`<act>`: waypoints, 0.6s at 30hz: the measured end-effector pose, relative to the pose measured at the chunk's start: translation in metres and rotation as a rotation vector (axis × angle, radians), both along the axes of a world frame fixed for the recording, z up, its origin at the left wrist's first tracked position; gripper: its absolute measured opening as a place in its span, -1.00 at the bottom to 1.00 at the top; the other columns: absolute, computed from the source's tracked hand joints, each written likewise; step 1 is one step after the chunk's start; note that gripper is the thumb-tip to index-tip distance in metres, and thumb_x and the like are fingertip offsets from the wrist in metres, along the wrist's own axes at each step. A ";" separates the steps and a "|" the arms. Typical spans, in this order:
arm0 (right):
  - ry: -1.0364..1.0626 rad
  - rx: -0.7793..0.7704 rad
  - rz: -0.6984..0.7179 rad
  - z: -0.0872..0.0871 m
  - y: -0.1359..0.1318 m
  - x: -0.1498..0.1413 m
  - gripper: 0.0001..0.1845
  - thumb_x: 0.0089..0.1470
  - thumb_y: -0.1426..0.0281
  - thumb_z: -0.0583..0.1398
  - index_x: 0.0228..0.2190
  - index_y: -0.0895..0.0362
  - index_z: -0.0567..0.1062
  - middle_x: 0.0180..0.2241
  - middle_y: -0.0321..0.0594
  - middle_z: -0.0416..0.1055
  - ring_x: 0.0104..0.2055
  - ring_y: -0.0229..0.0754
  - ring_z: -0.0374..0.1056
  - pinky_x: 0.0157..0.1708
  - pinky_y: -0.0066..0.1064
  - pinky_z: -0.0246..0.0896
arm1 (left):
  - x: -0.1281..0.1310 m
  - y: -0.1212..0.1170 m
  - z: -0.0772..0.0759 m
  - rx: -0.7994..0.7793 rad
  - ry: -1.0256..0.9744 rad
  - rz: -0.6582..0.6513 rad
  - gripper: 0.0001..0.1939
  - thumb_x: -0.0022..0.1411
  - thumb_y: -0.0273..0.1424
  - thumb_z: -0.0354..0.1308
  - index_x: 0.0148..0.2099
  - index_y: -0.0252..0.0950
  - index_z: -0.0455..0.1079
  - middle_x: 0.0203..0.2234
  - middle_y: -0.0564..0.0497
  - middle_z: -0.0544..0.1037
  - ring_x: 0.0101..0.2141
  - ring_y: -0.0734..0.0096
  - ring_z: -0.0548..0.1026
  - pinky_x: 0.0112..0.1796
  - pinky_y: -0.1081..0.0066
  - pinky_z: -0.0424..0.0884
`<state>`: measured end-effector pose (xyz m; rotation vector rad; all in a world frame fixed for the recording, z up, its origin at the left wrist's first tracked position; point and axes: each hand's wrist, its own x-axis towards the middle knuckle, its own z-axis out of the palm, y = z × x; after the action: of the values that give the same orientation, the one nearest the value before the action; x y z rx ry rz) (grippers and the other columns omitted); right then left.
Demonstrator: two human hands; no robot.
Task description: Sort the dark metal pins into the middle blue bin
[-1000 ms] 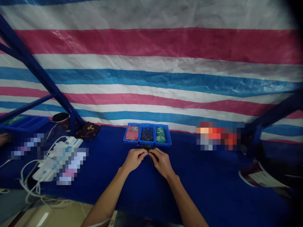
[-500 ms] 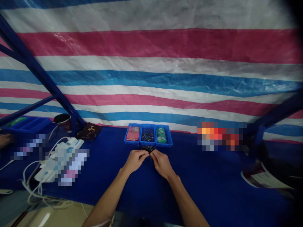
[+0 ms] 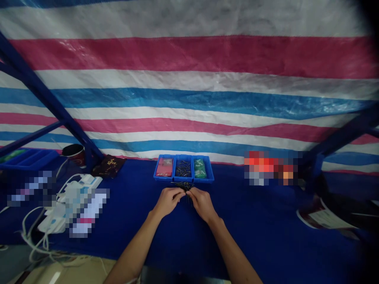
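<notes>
A loose pile of thin dark pieces (image 3: 184,185) that look like screws lies on the blue table just in front of a three-part blue bin (image 3: 174,180). At that pile, my left hand (image 3: 169,201) and my right hand (image 3: 202,202) meet with fingertips pinched together. Whatever sits between the fingers is too small to make out. Similar dark pieces (image 3: 183,169) fill the bin's middle compartment. In the left compartment lies a pink packet (image 3: 164,168); the right one holds a green packet (image 3: 200,168) with pale parts.
On the left are a white power strip (image 3: 71,202) with tangled cords, a dark brown pouch (image 3: 108,165), a dark cup (image 3: 74,154) and another blue tray (image 3: 32,159). A maroon-and-white container (image 3: 325,215) stands at right. Blue frame bars and a striped sheet (image 3: 207,122) close the back.
Both hands stay pinched together over the pile, with only slight finger movement. The view shifts slightly. At the far left, another person's hand has gone out of view.
</notes>
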<state>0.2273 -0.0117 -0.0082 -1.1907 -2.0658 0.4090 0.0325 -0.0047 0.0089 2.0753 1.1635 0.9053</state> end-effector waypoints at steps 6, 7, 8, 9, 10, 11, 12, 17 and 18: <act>0.109 0.006 0.032 -0.002 0.000 0.000 -0.69 0.38 0.30 0.03 -0.31 0.09 0.51 -0.41 -0.23 0.46 -0.40 -0.22 0.40 -0.35 -0.44 0.22 | 0.000 0.001 -0.003 -0.001 -0.002 0.019 -0.66 0.41 -0.31 0.05 -0.39 -0.32 0.48 -0.59 0.10 0.45 -0.53 0.53 0.37 -0.39 0.53 0.25; 0.124 0.005 0.038 -0.002 0.000 0.000 -0.70 0.37 0.31 0.03 -0.28 0.09 0.53 -0.40 -0.22 0.47 -0.40 -0.22 0.40 -0.35 -0.44 0.23 | 0.000 0.001 -0.004 -0.004 -0.004 0.022 -0.66 0.41 -0.30 0.04 -0.37 -0.32 0.50 -0.59 0.09 0.46 -0.53 0.52 0.37 -0.39 0.53 0.25; 0.137 0.004 0.044 -0.002 0.000 0.000 -0.71 0.37 0.32 0.04 -0.27 0.09 0.54 -0.40 -0.22 0.48 -0.40 -0.21 0.41 -0.35 -0.43 0.24 | 0.000 0.002 -0.005 -0.008 -0.006 0.025 -0.67 0.41 -0.29 0.04 -0.35 -0.31 0.51 -0.59 0.09 0.46 -0.53 0.51 0.38 -0.39 0.53 0.26; 0.150 0.003 0.049 -0.002 0.000 0.000 -0.72 0.36 0.33 0.05 -0.26 0.08 0.54 -0.39 -0.22 0.48 -0.39 -0.21 0.41 -0.35 -0.43 0.25 | 0.000 0.002 -0.005 -0.010 -0.010 0.028 -0.67 0.41 -0.29 0.04 -0.33 -0.31 0.52 -0.59 0.08 0.46 -0.53 0.51 0.39 -0.39 0.52 0.26; 0.163 -0.001 0.055 -0.002 0.000 -0.001 -0.73 0.36 0.34 0.06 -0.25 0.08 0.55 -0.38 -0.22 0.49 -0.39 -0.21 0.41 -0.34 -0.43 0.26 | -0.001 0.002 -0.006 -0.012 -0.013 0.030 -0.67 0.41 -0.28 0.03 -0.31 -0.31 0.53 -0.58 0.08 0.47 -0.53 0.51 0.39 -0.39 0.52 0.27; 0.176 -0.005 0.059 -0.002 0.000 -0.001 -0.74 0.35 0.35 0.06 -0.24 0.08 0.55 -0.37 -0.22 0.49 -0.38 -0.22 0.42 -0.33 -0.42 0.26 | -0.001 0.002 -0.006 -0.012 -0.018 0.032 -0.68 0.41 -0.28 0.03 -0.29 -0.31 0.53 -0.58 0.07 0.47 -0.53 0.50 0.39 -0.38 0.52 0.27; 0.189 -0.008 0.062 -0.002 0.000 -0.001 -0.74 0.35 0.36 0.06 -0.24 0.08 0.55 -0.36 -0.22 0.50 -0.38 -0.22 0.42 -0.33 -0.42 0.27 | -0.001 0.002 -0.006 -0.012 -0.022 0.032 -0.68 0.41 -0.28 0.03 -0.28 -0.31 0.54 -0.57 0.07 0.48 -0.53 0.50 0.40 -0.38 0.52 0.27; 0.224 -0.022 0.063 -0.004 0.000 -0.002 -0.76 0.33 0.37 0.08 -0.25 0.07 0.56 -0.38 -0.23 0.51 -0.39 -0.22 0.44 -0.34 -0.43 0.29 | -0.002 0.002 -0.005 -0.010 -0.028 0.031 -0.68 0.40 -0.28 0.04 -0.29 -0.31 0.54 -0.57 0.07 0.48 -0.52 0.50 0.40 -0.38 0.52 0.27; 0.226 -0.023 0.058 -0.004 0.001 -0.001 -0.77 0.33 0.36 0.09 -0.26 0.07 0.56 -0.38 -0.24 0.51 -0.39 -0.21 0.44 -0.34 -0.43 0.30 | -0.002 0.002 -0.004 -0.009 -0.027 0.029 -0.68 0.40 -0.29 0.04 -0.29 -0.31 0.54 -0.57 0.07 0.48 -0.52 0.51 0.40 -0.38 0.52 0.26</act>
<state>0.2261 -0.0112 -0.0125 -1.0479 -1.9079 0.5691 0.0308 -0.0025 0.0045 2.0384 1.1839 0.9368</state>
